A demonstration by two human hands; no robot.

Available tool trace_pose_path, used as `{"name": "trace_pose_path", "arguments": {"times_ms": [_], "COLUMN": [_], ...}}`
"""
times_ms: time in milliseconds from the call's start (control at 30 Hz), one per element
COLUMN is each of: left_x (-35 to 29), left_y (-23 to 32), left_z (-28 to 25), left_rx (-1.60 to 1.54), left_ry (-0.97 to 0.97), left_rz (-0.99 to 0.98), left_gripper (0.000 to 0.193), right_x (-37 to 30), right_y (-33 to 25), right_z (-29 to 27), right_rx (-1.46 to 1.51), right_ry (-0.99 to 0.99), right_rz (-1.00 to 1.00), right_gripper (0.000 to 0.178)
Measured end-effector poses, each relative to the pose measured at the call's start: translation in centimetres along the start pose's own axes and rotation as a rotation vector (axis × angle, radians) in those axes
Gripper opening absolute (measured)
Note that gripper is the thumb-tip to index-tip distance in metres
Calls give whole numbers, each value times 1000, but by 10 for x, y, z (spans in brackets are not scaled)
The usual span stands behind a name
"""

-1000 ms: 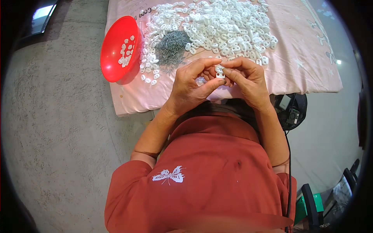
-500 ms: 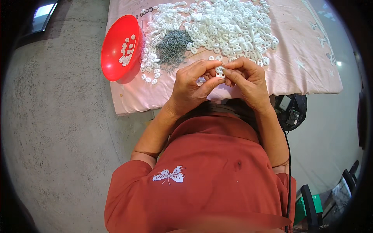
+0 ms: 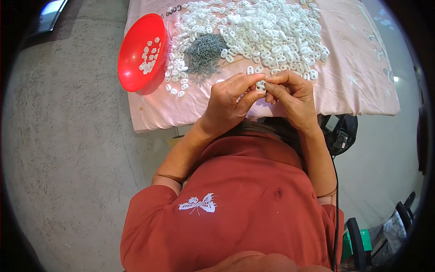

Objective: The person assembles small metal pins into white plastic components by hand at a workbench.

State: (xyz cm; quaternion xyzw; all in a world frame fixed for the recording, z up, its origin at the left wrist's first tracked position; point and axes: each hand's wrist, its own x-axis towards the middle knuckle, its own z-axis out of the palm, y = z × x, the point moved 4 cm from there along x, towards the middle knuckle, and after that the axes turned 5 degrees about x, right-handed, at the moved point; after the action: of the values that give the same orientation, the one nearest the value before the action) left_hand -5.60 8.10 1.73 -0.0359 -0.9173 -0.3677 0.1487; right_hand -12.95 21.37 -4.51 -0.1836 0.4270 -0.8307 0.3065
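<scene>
Between my two hands, above the near part of the table, is a small white plastic piece with holes [image 3: 260, 86]. My left hand [image 3: 232, 97] pinches its left side between thumb and fingers. The fingers of my right hand [image 3: 292, 95] close on its right side, thumb pressed near the top; whether they also hold something smaller is hidden. Just beyond my hands spreads a large heap of white two-holed plastic pieces [image 3: 272, 34]. A pile of small grey screws [image 3: 205, 53] lies left of that heap.
A red bowl [image 3: 131, 56] with several white pieces inside stands at the table's left. Pink cloth [image 3: 344, 90] covers the table. A black round container [image 3: 346, 133] with small devices sits below the table's near edge at right. A dark cable [image 3: 336, 195] runs down beside my right arm.
Both hands stay on the white piece and have shifted slightly to the right in the picture. The right fingers have moved a little against it.
</scene>
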Motion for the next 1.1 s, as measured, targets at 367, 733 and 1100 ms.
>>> {"name": "trace_pose_path", "arguments": {"times_ms": [367, 733, 1100], "left_x": [3, 6, 16], "left_y": [2, 3, -9], "left_z": [-2, 0, -10], "left_rx": [56, 121, -21], "left_ry": [-6, 38, 41], "left_rz": [53, 140, 120], "left_gripper": [24, 19, 23], "right_x": [1, 0, 2], "right_y": [1, 0, 3], "right_z": [-2, -4, -2], "right_rx": [8, 30, 13], "right_ry": [-8, -21, -26], "right_rz": [14, -10, -17], "right_gripper": [4, 7, 15]}}
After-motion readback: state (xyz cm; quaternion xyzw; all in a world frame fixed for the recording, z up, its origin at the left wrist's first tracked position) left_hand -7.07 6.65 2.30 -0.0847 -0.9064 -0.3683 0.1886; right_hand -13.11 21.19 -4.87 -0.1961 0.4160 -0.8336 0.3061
